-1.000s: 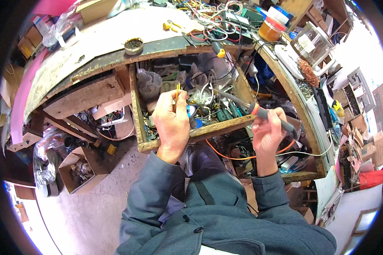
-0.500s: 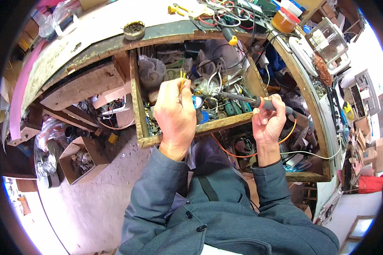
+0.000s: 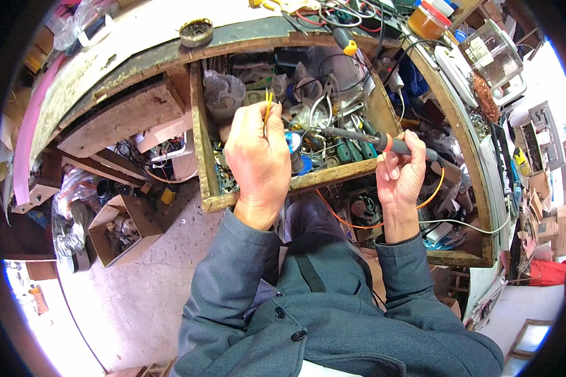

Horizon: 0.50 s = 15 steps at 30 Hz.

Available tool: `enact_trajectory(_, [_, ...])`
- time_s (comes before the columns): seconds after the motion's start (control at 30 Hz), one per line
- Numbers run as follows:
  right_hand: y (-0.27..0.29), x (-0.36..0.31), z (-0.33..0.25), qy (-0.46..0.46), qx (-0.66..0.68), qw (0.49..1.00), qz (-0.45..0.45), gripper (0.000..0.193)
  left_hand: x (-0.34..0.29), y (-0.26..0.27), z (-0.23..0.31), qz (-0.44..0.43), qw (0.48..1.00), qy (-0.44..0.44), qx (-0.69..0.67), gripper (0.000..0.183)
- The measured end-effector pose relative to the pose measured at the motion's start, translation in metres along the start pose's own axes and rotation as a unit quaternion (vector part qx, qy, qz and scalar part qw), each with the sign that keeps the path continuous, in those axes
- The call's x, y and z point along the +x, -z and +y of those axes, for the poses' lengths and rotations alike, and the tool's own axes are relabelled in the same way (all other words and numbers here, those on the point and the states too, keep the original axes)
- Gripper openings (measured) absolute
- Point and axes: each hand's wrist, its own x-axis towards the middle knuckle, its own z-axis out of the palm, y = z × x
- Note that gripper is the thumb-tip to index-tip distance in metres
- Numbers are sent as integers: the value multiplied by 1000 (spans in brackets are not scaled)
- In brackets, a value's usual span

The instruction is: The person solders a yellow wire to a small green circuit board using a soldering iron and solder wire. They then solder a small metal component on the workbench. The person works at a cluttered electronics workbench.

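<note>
My left hand [image 3: 258, 157] is closed over the drawer's left part, pinching thin yellow wires [image 3: 268, 105] whose ends stick up past the thumb. Beside its fingers shows a blue-and-white spool [image 3: 293, 142]; whether the hand touches it I cannot tell. In my right hand [image 3: 397, 173], a soldering iron [image 3: 404, 146] with a dark handle and orange collar lies nearly level. Its metal shaft points left toward the left hand, with a gap between the shaft and the wires. An orange cord [image 3: 341, 225] runs from the handle and loops below the right hand.
Beneath both hands, an open wooden drawer [image 3: 343, 173] holds pliers [image 3: 324, 110], bags and loose parts. On the bench edge stand a round tin [image 3: 196, 32] and an orange-filled jar [image 3: 429, 20]. A cardboard box [image 3: 124, 229] sits at the lower left.
The soldering iron and my right hand have shifted slightly right. My left hand keeps its pinch on the yellow wires. The whole view has moved a little.
</note>
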Motion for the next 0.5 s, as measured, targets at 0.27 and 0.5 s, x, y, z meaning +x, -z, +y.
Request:
enact_trajectory(0.27, [2, 1, 1, 0, -5, 1000, -22, 22, 0, 1, -1, 2, 1000, -9, 3, 9])
enact_trajectory(0.5, [2, 0, 0, 0, -6, 1000, -22, 23, 1, 0, 0, 2, 1000, 1, -1, 10])
